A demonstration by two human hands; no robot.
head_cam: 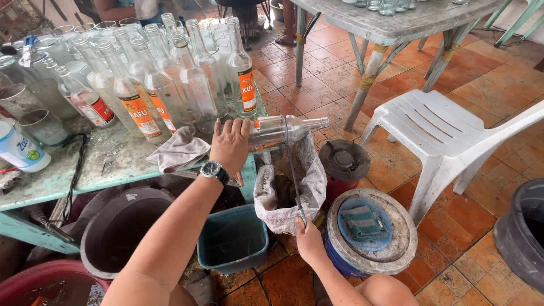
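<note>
The left hand is clenched around the body of a clear glass bottle, which is held horizontally with its neck pointing away from the green surface. The bottle sits just off the corner of that surface, directly above a grey sack standing open on the floor. A watch is worn on the left wrist.

The right hand is closed on the lower end of a thin dark strip that runs up to the bottle. This hand is below the sack's front edge.

On the surface, behind the left hand, stands a dense group of upright clear bottles, several with orange labels. A grey cloth lies at the surface edge, just beside the left hand. Under the surface are a teal tub and a dark bucket. Beyond the sack, away from the surface, stand a lidded blue drum and a white plastic chair.
</note>
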